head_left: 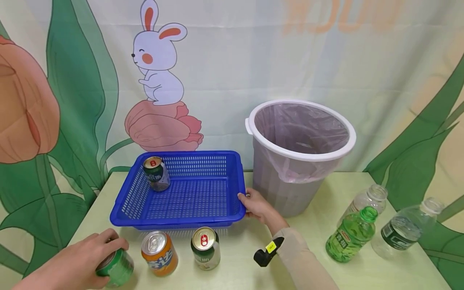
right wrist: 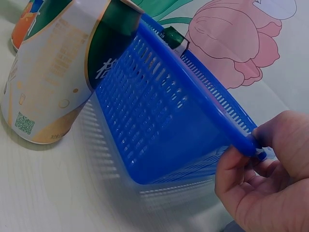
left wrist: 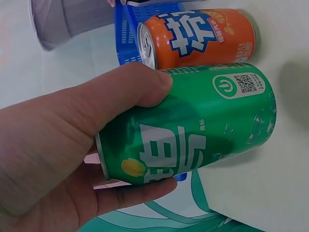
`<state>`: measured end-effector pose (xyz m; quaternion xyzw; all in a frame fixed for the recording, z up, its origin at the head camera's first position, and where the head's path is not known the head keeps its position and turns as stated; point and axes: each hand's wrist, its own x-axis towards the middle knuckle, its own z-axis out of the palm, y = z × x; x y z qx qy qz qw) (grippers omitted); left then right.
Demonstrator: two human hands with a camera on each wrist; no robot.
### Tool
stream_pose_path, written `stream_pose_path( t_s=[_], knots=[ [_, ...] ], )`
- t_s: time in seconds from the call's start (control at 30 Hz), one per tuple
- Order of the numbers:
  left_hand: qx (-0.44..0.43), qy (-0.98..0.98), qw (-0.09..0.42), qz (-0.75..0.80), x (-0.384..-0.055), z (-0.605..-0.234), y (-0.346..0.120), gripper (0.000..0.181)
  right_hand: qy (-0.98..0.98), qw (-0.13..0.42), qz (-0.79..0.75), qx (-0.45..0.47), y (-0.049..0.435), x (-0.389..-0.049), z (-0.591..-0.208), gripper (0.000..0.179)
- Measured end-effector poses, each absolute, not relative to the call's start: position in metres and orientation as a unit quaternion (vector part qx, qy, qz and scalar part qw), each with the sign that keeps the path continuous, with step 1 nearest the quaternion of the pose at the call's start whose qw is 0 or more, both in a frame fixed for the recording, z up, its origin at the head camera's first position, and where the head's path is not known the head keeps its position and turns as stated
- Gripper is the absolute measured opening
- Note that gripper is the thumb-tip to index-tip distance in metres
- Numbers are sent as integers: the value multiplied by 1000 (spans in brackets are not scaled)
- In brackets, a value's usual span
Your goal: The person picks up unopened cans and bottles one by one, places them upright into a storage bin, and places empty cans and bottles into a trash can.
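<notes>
My left hand [head_left: 90,255] grips a green soda can [left wrist: 193,125] near its top, thumb on one side and fingers on the other. An orange soda can [head_left: 160,254] stands just right of it, and a green-and-white can [head_left: 206,249] with a gold lid is farther right. With thumb and fingers my right hand [head_left: 259,207] pinches the right rim of a blue plastic basket [head_left: 188,222]; the right wrist view shows the rim between them. Inside the basket, at its back left corner, another green-and-white can [head_left: 157,174] stands upright.
A grey trash bin [head_left: 286,181] with a white rim and plastic liner stands right of the basket. At the table's right side are a green bottle [head_left: 349,237] and two clear bottles, one nearer the edge [head_left: 402,231]. A printed curtain [head_left: 221,72] hangs behind.
</notes>
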<state>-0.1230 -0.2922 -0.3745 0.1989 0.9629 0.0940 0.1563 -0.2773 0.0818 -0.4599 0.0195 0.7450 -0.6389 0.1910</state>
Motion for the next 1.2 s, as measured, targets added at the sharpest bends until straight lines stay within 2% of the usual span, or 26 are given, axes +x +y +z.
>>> stream_pose_path(
  t_s=[0.27, 0.5, 1.03, 1.2],
  knots=[
    [199, 966, 146, 76, -128, -362, -290, 55, 746, 186, -639, 20, 83, -277, -459, 26],
    [241, 964, 97, 55, -128, -355, -292, 57, 749, 186, -636, 20, 83, -277, -460, 25],
    [244, 965, 81, 47, -135, -340, -294, 56, 749, 185, -636, 23, 82, -277, -459, 24],
    [261, 963, 58, 40, -138, -334, -295, 56, 749, 189, -634, 23, 81, -277, -460, 25]
  ],
)
